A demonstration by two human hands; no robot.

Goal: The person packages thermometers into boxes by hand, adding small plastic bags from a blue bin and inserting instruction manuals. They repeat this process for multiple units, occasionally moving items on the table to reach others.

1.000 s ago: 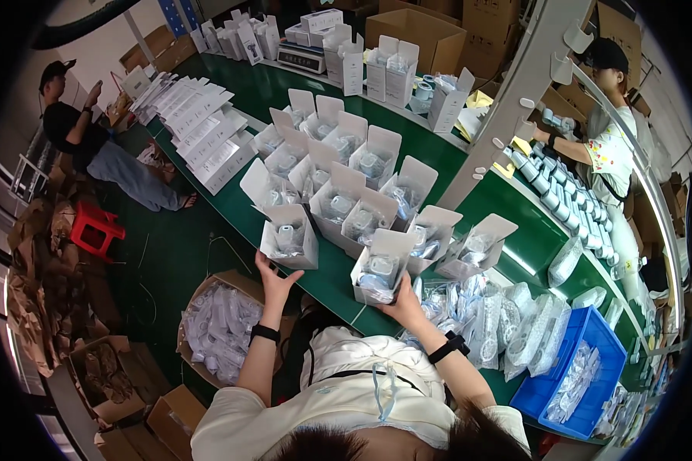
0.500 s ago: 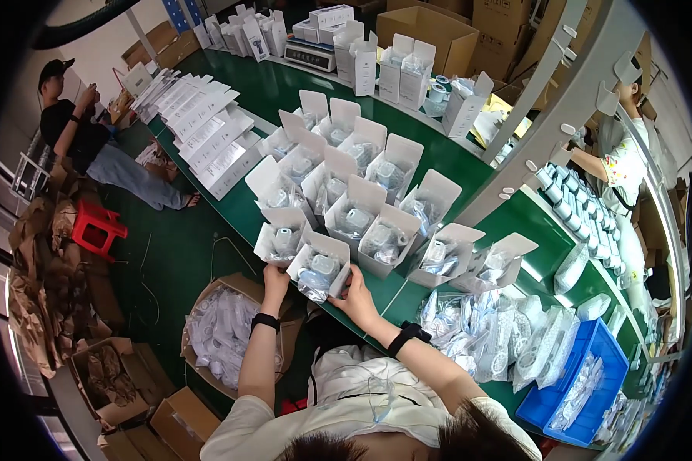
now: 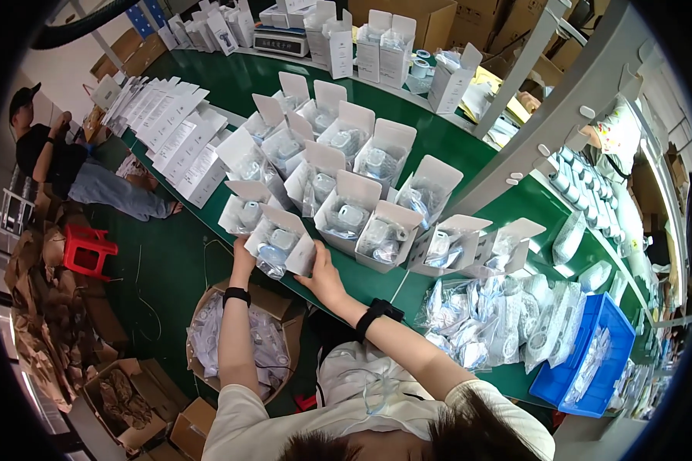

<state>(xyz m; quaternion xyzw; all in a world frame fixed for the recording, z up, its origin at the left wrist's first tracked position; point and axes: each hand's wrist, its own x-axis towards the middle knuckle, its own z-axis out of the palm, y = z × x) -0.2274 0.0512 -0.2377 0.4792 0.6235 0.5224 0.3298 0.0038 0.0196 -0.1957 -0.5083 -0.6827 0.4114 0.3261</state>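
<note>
While our right hand (image 3: 327, 278) clasps an open white box (image 3: 304, 257) by its right side, fingers curved along the wall, our left hand (image 3: 243, 260) is at its left side; its fingertips are hidden, so we cannot tell its grip. The box stands at the near edge of the worktop (image 3: 454, 144), holding a bagged device (image 3: 283, 239). Toward the right end, bubble-wrapped packets (image 3: 542, 323) lie beside a blue bin (image 3: 559, 376).

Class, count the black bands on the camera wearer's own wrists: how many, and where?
2: a narrow black band just behind the left hand, and a bulkier black band behind the right hand. Sleeves could hide more.
</note>
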